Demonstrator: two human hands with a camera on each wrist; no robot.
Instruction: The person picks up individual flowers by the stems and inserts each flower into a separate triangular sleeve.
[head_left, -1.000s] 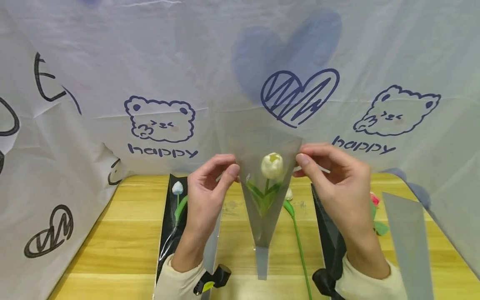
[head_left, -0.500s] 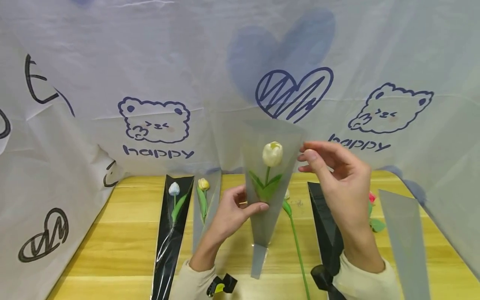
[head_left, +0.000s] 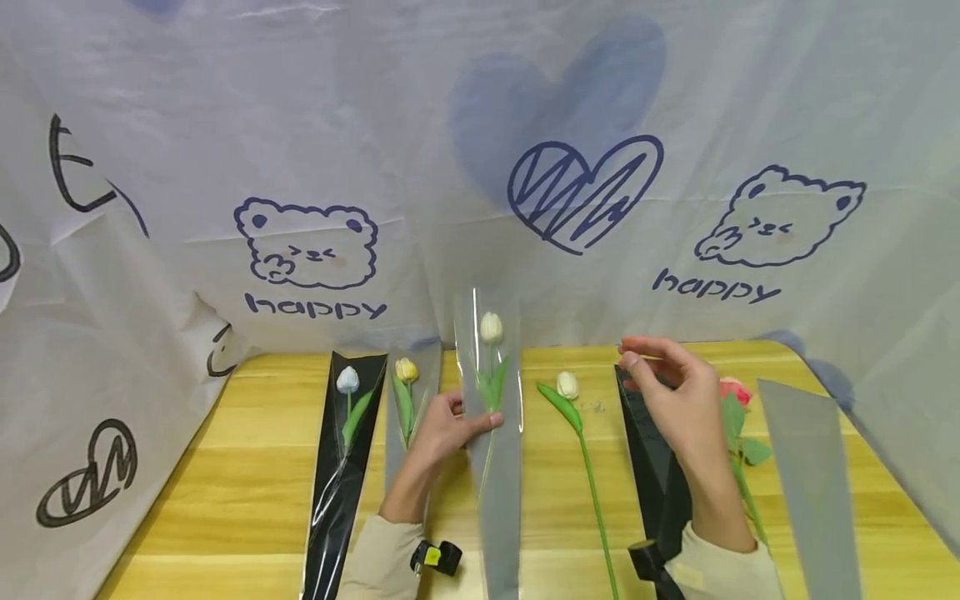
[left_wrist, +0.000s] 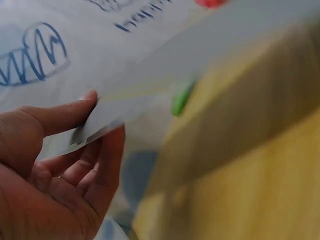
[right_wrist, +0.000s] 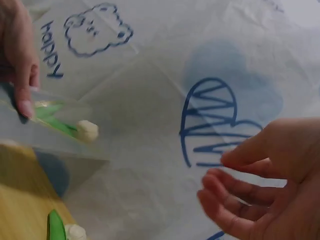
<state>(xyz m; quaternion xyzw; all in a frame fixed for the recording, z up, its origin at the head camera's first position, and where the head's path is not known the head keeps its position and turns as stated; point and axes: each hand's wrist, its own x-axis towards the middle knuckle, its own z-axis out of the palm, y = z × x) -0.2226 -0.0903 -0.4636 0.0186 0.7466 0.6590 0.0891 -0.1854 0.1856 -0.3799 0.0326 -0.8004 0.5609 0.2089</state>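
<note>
My left hand [head_left: 444,433] pinches a clear-and-grey flower sleeve [head_left: 504,500] at its left side, thumb in front and fingers behind. Inside the sleeve is a white tulip [head_left: 491,328] with green leaves, standing nearly upright. The left wrist view shows the thumb and fingers on either side of the sleeve's edge, with the sleeve blurred. My right hand [head_left: 678,400] hovers over a black sleeve [head_left: 637,421], its fingers loosely bent and nothing between them. Between the hands, a loose white tulip [head_left: 567,385] lies on the wooden table [head_left: 551,533].
At left lie a black sleeve [head_left: 360,483] with a pale blue tulip [head_left: 347,380] and a grey sleeve with a yellow tulip [head_left: 406,369]. A pink rose [head_left: 735,390] and a grey sleeve [head_left: 813,475] lie at right. A printed cloth [head_left: 420,125] hangs behind.
My left hand has shifted its grip lower on the sleeve and carried it leftward and down, turning it. My right hand has let go of the sleeve and come down slightly.
</note>
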